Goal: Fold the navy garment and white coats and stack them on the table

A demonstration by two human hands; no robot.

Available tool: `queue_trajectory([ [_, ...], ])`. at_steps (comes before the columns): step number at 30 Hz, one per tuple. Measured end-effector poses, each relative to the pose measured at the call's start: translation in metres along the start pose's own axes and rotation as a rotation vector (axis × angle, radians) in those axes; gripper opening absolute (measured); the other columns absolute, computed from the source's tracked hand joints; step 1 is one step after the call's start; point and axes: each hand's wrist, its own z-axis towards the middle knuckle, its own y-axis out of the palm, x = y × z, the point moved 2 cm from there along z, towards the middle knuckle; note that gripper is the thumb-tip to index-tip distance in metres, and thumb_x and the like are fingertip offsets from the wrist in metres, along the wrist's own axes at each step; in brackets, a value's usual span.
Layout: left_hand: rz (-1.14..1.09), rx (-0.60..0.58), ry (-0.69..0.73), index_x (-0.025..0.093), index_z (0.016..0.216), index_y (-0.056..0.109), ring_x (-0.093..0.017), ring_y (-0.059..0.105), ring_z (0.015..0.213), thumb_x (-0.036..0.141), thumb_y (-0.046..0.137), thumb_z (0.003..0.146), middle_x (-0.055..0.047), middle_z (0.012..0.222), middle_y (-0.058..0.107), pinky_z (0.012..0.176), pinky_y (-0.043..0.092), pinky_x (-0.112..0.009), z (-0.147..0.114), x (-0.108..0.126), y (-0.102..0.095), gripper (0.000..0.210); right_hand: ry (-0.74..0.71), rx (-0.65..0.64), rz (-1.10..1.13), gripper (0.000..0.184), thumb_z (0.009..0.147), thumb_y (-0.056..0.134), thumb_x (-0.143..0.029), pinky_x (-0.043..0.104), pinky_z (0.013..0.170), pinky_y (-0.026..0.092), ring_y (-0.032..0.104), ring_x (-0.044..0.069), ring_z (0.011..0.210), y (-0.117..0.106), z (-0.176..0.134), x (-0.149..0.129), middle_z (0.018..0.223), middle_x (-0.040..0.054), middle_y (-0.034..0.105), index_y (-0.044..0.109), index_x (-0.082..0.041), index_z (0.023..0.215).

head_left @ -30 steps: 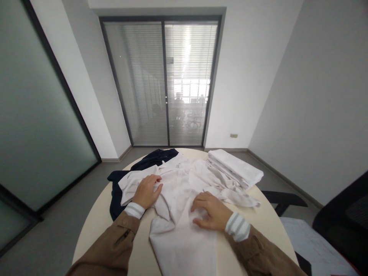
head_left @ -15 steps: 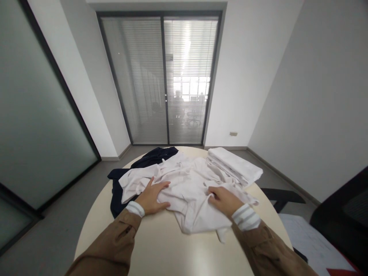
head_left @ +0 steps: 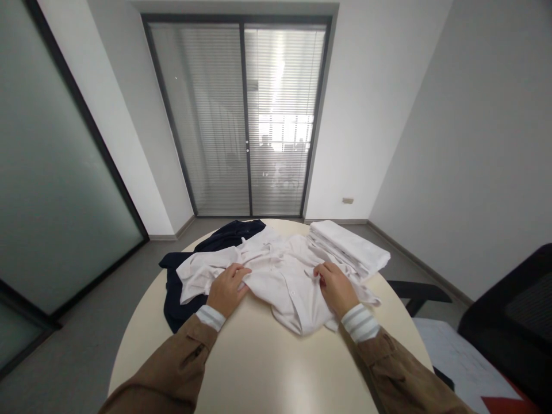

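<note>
A crumpled white button-up shirt (head_left: 284, 284) lies spread over the middle of the table, its button front visible towards me. My left hand (head_left: 226, 290) is closed on the shirt's left near edge, fingers on top and the thumb tucked partly out of sight. On the other side, my right hand (head_left: 338, 287) pinches the shirt's cloth with curled fingers. Dark navy clothing (head_left: 176, 293) lies partly beneath the shirt at the left and behind it. A folded stack of white cloth (head_left: 349, 247) sits at the back right, touching or close to the shirt.
The round cream table (head_left: 245, 368) has its edge just beyond the clothes. To the right stands a black mesh chair (head_left: 513, 310) with its armrest close to the table. White papers (head_left: 452, 351) lie beside it. A glass door with blinds (head_left: 245, 121) is ahead.
The shirt's near hem has drawn away from me and lies flatter, showing its buttons. My left hand has gone from spread fingers to closed on the edge; my right hand has shifted slightly away from me.
</note>
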Motion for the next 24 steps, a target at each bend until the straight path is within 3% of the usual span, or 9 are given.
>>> queue_trajectory([
  [3, 0.006, 0.100, -0.172, 0.023, 0.085, 0.057, -0.019, 0.060, 0.078, 0.016, 0.052, 0.084, -0.003, 0.086, 0.060, 0.071, 0.045, -0.028, 0.000, 0.001, 0.000, 0.008, -0.159, -0.030, 0.158, 0.027, 0.078, 0.047, -0.007, 0.032, 0.076, 0.047, 0.057, 0.020, 0.081, -0.008, -0.004, -0.030, 0.090, 0.0063, 0.061, 0.059, -0.021, 0.098],
  [6, -0.065, 0.147, -0.160, 0.023, 0.073, 0.046, -0.018, 0.054, 0.071, 0.013, 0.050, 0.081, 0.000, 0.075, 0.051, 0.069, 0.045, -0.028, 0.001, 0.001, 0.003, 0.014, -0.415, -0.172, 0.272, 0.036, 0.084, 0.060, -0.027, 0.039, 0.092, 0.048, 0.059, 0.024, 0.105, -0.007, -0.013, -0.063, 0.119, 0.0125, 0.061, 0.059, -0.022, 0.120],
  [9, -0.167, 0.125, -0.067, 0.023, 0.080, 0.049, -0.020, 0.057, 0.084, 0.009, 0.048, 0.080, -0.003, 0.085, 0.055, 0.077, 0.048, -0.031, 0.001, 0.001, 0.007, 0.014, -0.603, -0.355, 0.222, 0.063, 0.074, 0.074, -0.052, 0.055, 0.109, 0.033, 0.045, 0.034, 0.130, 0.003, -0.019, -0.082, 0.146, 0.0141, 0.047, 0.058, -0.027, 0.130],
  [11, -0.206, 0.085, 0.004, 0.021, 0.094, 0.054, -0.022, 0.057, 0.100, 0.007, 0.048, 0.080, -0.007, 0.102, 0.058, 0.089, 0.048, -0.035, 0.000, 0.001, 0.010, 0.021, -0.608, -0.411, 0.184, 0.056, 0.074, 0.075, -0.053, 0.058, 0.112, 0.028, 0.039, 0.036, 0.136, 0.011, -0.019, -0.082, 0.150, 0.0123, 0.044, 0.064, -0.028, 0.123],
  [13, -0.196, 0.050, 0.053, 0.021, 0.109, 0.055, -0.025, 0.053, 0.115, 0.008, 0.049, 0.081, -0.010, 0.118, 0.057, 0.101, 0.044, -0.041, 0.000, 0.000, 0.013, 0.032, -0.557, -0.413, 0.196, 0.031, 0.085, 0.068, -0.043, 0.055, 0.111, 0.031, 0.042, 0.032, 0.134, 0.015, -0.017, -0.077, 0.143, 0.0108, 0.053, 0.068, -0.026, 0.111],
  [15, -0.147, 0.035, 0.049, 0.021, 0.119, 0.054, -0.027, 0.051, 0.120, 0.007, 0.050, 0.081, -0.011, 0.125, 0.056, 0.105, 0.042, -0.045, 0.000, -0.002, 0.016, 0.040, -0.449, -0.378, 0.276, 0.020, 0.094, 0.056, -0.034, 0.046, 0.107, 0.038, 0.053, 0.026, 0.124, 0.016, -0.014, -0.069, 0.128, 0.0104, 0.063, 0.066, -0.024, 0.107],
  [17, -0.090, 0.021, 0.003, 0.020, 0.122, 0.054, -0.028, 0.051, 0.120, 0.006, 0.051, 0.080, -0.011, 0.126, 0.058, 0.105, 0.042, -0.046, -0.001, -0.006, 0.019, 0.044, -0.261, -0.294, 0.379, 0.022, 0.099, 0.048, -0.034, 0.039, 0.096, 0.046, 0.061, 0.022, 0.107, 0.015, -0.012, -0.061, 0.111, 0.0098, 0.069, 0.062, -0.021, 0.110],
  [20, -0.047, -0.008, -0.070, 0.021, 0.121, 0.057, -0.028, 0.054, 0.117, 0.005, 0.051, 0.080, -0.010, 0.120, 0.063, 0.103, 0.043, -0.044, -0.002, -0.012, 0.021, 0.044, 0.043, -0.099, 0.493, 0.028, 0.101, 0.041, -0.043, 0.033, 0.079, 0.049, 0.061, 0.020, 0.083, 0.014, -0.009, -0.048, 0.088, 0.0052, 0.066, 0.057, -0.021, 0.099],
  [24, -0.141, 0.010, -0.106, 0.019, 0.117, 0.059, -0.027, 0.057, 0.113, 0.011, 0.046, 0.085, -0.010, 0.117, 0.065, 0.101, 0.044, -0.042, -0.003, -0.013, 0.016, 0.036, 0.241, 0.098, 0.660, 0.034, 0.099, 0.041, -0.052, 0.033, 0.080, 0.049, 0.058, 0.021, 0.083, 0.017, -0.005, -0.029, 0.086, 0.0034, 0.064, 0.056, -0.022, 0.093],
])
